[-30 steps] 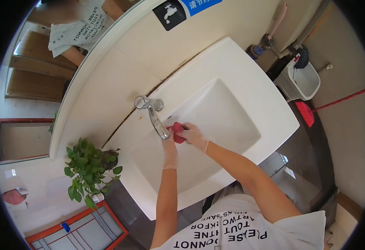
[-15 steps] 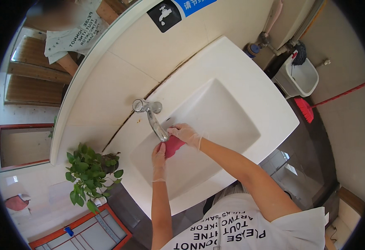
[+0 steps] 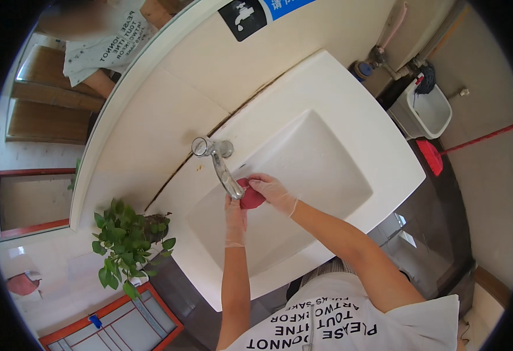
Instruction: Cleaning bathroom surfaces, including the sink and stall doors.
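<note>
A dark pink cloth [image 3: 253, 198] is bunched between my two hands, just under the spout of a chrome faucet [image 3: 224, 174]. My left hand [image 3: 235, 217], in a clear thin glove, grips the cloth's left side; the spout partly covers its fingertips. From the right, my right hand [image 3: 273, 193], gloved the same way, pinches the cloth's upper edge. Both hands are over the basin of a white sink [image 3: 385, 155]. Whether water is running I cannot make out.
A leafy potted plant [image 3: 119, 243] stands at the sink's left end. Along the back wall runs a mirror [image 3: 122, 88]. To the far right are a white mop tub [image 3: 433, 114] and a red broom [image 3: 429, 157]. An orange-framed glass panel [image 3: 113, 324] lies lower left.
The whole view has shifted slightly. My hands have drawn the cloth up into a smaller bunch, and my left hand has come higher and closer to the right one.
</note>
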`<action>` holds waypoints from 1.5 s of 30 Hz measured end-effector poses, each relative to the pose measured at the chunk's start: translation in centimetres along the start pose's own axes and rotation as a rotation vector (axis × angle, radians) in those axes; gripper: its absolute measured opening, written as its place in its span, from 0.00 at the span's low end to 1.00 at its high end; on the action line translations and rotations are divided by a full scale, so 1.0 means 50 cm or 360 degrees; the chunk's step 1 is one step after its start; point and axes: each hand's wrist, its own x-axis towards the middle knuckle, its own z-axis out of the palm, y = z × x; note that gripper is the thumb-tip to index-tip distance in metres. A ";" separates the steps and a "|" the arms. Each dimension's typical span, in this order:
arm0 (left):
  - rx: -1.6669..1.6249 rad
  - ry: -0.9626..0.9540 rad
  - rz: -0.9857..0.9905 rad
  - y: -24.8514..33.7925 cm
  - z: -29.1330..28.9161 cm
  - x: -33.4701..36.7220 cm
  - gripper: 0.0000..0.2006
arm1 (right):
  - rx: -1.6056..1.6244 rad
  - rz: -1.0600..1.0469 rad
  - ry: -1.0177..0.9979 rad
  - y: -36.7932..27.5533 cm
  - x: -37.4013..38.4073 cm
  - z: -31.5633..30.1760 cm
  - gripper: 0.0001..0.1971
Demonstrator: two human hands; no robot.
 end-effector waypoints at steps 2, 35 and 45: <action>0.0238 0.0181 0.0054 -0.005 0.003 0.002 0.17 | -0.0048 -0.0054 0.0108 0.001 0.004 0.015 0.16; 0.2258 0.0415 0.0813 -0.156 0.283 0.140 0.14 | -0.0797 -0.0724 0.0891 -0.236 -0.277 -0.182 0.09; 0.1285 0.0222 0.0192 -0.141 0.369 0.111 0.17 | -0.1746 -0.0898 0.0926 -0.303 -0.289 -0.279 0.06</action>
